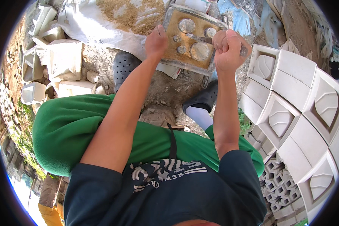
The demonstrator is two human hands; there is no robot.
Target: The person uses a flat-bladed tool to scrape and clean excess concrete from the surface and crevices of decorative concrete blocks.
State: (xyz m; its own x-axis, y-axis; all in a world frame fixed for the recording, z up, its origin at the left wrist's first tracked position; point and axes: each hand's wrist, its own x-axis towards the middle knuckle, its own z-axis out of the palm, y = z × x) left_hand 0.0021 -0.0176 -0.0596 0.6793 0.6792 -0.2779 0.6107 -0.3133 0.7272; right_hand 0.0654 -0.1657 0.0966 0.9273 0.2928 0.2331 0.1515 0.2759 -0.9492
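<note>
A rectangular mould frame [187,66], filled with brown sandy material, lies on the ground in front of me. Several round grey discs [200,51] of different sizes show in its surface. My left hand [156,42] is closed at the frame's left edge, its fingertips partly hidden. In a fist over the frame's right side, my right hand [228,49] grips a trowel-like tool. The tool's narrow flat blade [200,38] points left across the fill, and its rounded handle end sticks out to the right of the fist.
Brown sand [126,13] lies on a white sack [96,32] at the far left. Pale cast blocks [65,56] are piled on the left. White moulded blocks [296,67] stand stacked on the right, above patterned lattice blocks [279,184]. Blue plastic sheeting [235,17] lies beyond the frame.
</note>
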